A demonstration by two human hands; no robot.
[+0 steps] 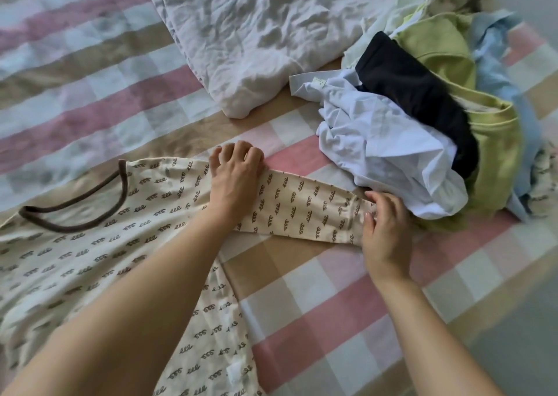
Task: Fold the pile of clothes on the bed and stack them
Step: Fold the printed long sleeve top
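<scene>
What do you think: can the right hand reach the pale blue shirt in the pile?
Probably yes: the right hand holds the patterned top by its cuff, just beside the pale blue shirt, with nothing between.

The left forearm [145,275] and right forearm [422,320], both bare, reach in from the near edge. The left hand [235,178] lies palm down, fingers curled over the far edge of a sleeve [299,205]. The right hand [386,235], to its right and nearer, pinches the cuff end between thumb and fingers.

Two hands [234,181] [386,232], one patterned shirt [90,253], one clothes pile [392,142], one white quilt [256,33].
</scene>
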